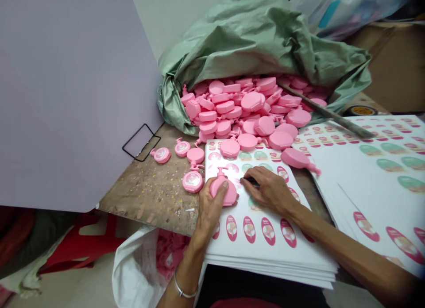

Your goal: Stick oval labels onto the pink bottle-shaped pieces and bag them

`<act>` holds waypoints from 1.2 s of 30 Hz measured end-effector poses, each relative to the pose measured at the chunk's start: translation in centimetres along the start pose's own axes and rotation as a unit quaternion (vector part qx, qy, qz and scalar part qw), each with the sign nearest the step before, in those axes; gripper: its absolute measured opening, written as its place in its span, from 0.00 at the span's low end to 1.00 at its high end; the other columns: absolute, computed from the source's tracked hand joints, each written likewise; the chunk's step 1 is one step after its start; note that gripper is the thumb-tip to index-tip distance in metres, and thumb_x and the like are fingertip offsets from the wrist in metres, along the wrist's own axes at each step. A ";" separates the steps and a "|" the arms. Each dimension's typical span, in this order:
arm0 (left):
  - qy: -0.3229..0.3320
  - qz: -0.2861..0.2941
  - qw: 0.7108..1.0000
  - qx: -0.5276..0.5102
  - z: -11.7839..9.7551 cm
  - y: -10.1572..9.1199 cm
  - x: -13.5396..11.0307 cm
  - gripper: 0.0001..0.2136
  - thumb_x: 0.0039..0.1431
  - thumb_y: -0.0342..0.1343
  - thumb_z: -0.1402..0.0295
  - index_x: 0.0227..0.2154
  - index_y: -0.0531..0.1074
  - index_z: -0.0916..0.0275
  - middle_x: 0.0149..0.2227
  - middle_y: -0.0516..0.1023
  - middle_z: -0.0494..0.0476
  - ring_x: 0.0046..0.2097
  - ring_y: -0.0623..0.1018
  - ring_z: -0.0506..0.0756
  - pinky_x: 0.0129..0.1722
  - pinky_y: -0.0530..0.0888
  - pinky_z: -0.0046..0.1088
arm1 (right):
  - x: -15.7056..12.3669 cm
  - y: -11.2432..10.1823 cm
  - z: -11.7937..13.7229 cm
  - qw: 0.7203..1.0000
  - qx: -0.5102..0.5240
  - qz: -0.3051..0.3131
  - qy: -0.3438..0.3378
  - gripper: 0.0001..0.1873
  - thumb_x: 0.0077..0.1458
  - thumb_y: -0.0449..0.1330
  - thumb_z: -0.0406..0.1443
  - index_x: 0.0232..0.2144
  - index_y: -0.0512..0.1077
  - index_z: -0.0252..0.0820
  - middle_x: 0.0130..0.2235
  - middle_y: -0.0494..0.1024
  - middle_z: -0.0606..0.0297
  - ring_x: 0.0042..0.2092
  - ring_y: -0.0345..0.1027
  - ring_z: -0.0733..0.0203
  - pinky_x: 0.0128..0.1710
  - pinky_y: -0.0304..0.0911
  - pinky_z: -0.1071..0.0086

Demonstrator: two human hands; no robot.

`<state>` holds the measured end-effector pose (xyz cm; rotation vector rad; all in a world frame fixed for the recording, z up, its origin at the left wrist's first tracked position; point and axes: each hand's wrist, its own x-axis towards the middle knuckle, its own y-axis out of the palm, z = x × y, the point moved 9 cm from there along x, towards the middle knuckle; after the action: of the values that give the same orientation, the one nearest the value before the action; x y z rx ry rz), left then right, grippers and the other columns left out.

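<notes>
My left hand (209,206) is shut on a flat pink plastic piece shaped like a pump bottle (224,194), which rests on a white sheet of oval pink labels (262,230). My right hand (270,190) pinches a small black tool (250,182), its tip close to the bottle piece and just above the sheet. The tool's tip is hidden. A heap of similar pink pieces (239,106) spills from a green plastic sack (259,42). Several pieces lie on the sheet's top edge. Labelled pink pieces (192,182) stand on the worn wooden table (149,197) left of my hand.
A second stack of label sheets (372,179) lies to the right, with a long metal bar (327,111) across its corner. A pale lilac board (73,95) rises at the left. Below the table edge hangs a white bag (133,272) holding pink pieces.
</notes>
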<state>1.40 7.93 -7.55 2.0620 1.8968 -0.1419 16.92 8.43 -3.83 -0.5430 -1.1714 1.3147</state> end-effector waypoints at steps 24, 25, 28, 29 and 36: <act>-0.055 0.018 0.984 -0.170 -1.4 2.2 -2.1 0.26 0.61 0.46 0.48 0.46 0.74 0.65 0.40 0.80 0.62 0.37 0.81 0.58 0.34 0.79 0.35 | 0.0 -5.0 3.5 0.941 0.320 0.046 0.100 0.11 0.56 0.59 0.41 0.35 0.79 0.44 0.38 0.82 0.64 0.38 0.75 0.59 0.39 0.69 0.68; -0.054 0.019 0.984 -0.166 -1.4 2.3 -2.2 0.26 0.61 0.46 0.47 0.46 0.74 0.65 0.39 0.80 0.62 0.38 0.81 0.59 0.35 0.79 0.35 | 0.0 -5.2 3.5 0.945 0.311 0.041 0.095 0.10 0.56 0.59 0.40 0.35 0.79 0.44 0.37 0.82 0.64 0.37 0.75 0.59 0.39 0.69 0.68; -0.049 0.022 0.986 -0.160 -1.2 2.3 -2.2 0.27 0.61 0.45 0.46 0.47 0.73 0.64 0.40 0.80 0.61 0.39 0.81 0.59 0.35 0.79 0.36 | 0.0 -5.7 3.7 0.952 0.294 0.025 0.083 0.09 0.56 0.59 0.40 0.34 0.79 0.43 0.36 0.81 0.63 0.36 0.74 0.60 0.38 0.69 0.68; -0.046 0.024 0.986 -0.159 -1.2 2.3 -2.2 0.27 0.61 0.45 0.45 0.47 0.73 0.63 0.40 0.80 0.60 0.39 0.81 0.59 0.36 0.79 0.36 | -0.1 -5.8 3.8 0.953 0.291 0.020 0.078 0.09 0.55 0.60 0.40 0.34 0.79 0.44 0.36 0.81 0.63 0.36 0.74 0.60 0.37 0.69 0.68; -0.040 0.004 0.987 -0.157 -1.4 1.9 -2.1 0.26 0.60 0.46 0.45 0.41 0.75 0.63 0.42 0.79 0.60 0.42 0.80 0.59 0.38 0.79 0.35 | -0.2 -5.7 3.9 0.962 0.265 -0.010 0.057 0.09 0.56 0.59 0.40 0.36 0.78 0.45 0.37 0.81 0.63 0.37 0.73 0.59 0.38 0.69 0.66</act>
<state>2.81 6.23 -5.26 1.8238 1.7368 0.0725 16.12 5.73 2.47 -0.2085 -0.6834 1.4860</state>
